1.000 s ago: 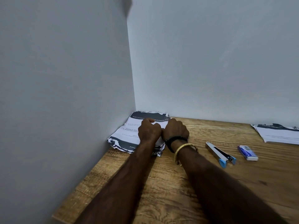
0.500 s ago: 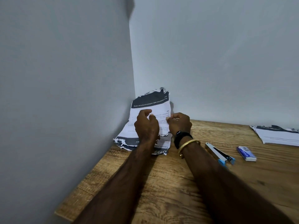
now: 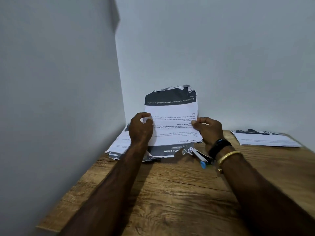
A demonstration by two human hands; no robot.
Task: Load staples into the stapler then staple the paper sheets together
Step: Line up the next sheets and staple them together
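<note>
I hold a bundle of torn printed paper sheets (image 3: 172, 121) upright above the table, its text upside down. My left hand (image 3: 140, 129) pinches its left edge and my right hand (image 3: 208, 131) pinches its right edge. More sheets from the same pile (image 3: 119, 143) lie flat in the corner below. The silver stapler with blue tips (image 3: 200, 157) lies on the wood just under the held sheets, partly hidden by my right wrist. The staple box is hidden.
A second stack of printed sheets (image 3: 262, 138) lies at the back right of the wooden table (image 3: 170, 193). Grey walls close in on the left and behind. The table's near left edge is visible.
Both hands lifted the sheets off the corner pile, raised them upright and carried them right, over the stapler. The staple box is now covered by my right arm.
</note>
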